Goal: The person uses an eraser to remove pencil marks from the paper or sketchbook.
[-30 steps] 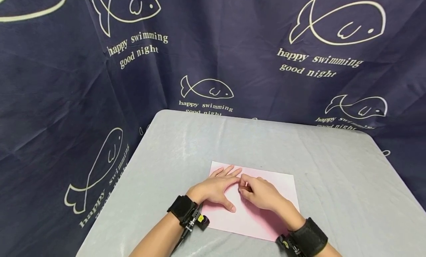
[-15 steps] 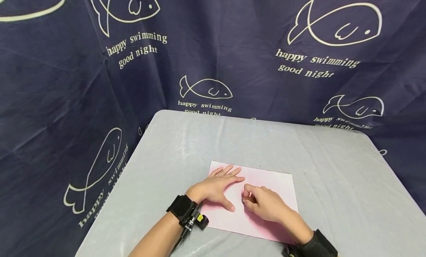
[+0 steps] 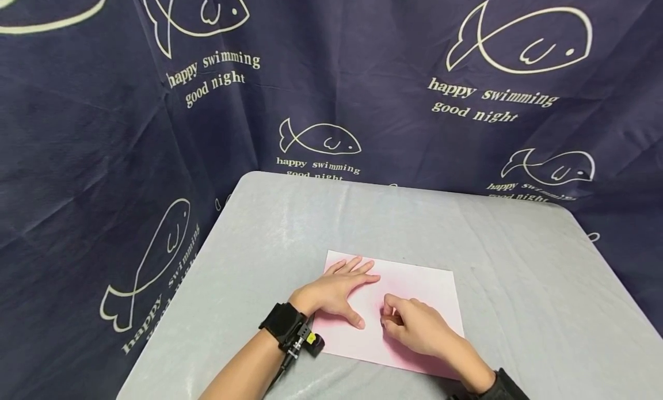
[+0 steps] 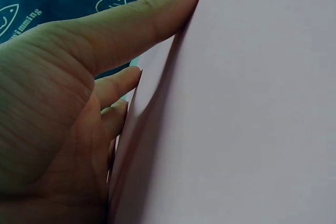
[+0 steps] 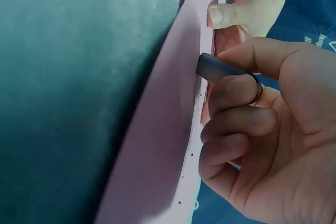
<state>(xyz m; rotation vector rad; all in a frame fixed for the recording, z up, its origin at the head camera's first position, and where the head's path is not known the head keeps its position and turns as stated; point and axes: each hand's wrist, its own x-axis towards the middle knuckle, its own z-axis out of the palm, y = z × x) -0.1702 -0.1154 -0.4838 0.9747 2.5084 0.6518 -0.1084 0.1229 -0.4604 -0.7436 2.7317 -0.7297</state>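
Note:
A pale pink sheet of paper [image 3: 425, 280] lies on the table, looking more deeply pink where the hands shade it. On its left part my left hand [image 3: 336, 293] rests palm down, fingers spread and thumb apart. My right hand [image 3: 422, 328] is over the right half of the sheet, thumb and fingers pinching a short dark grey stick [image 5: 215, 69]. In the right wrist view the stick's blunt end is at the paper's surface; its other end is hidden in the fingers. Small dark specks [image 5: 192, 155] lie on the paper beside this hand.
The table [image 3: 290, 227] has a light grey cloth-like cover. Behind and to the left hangs a dark blue curtain [image 3: 393, 118] with white fish drawings and lettering. A black band with a small camera [image 3: 313, 343] sits on the left wrist, beside the sheet.
My right hand has moved toward the body and slightly right, away from the left fingers, still pinching the grey stick. The left hand stays in place on the paper.

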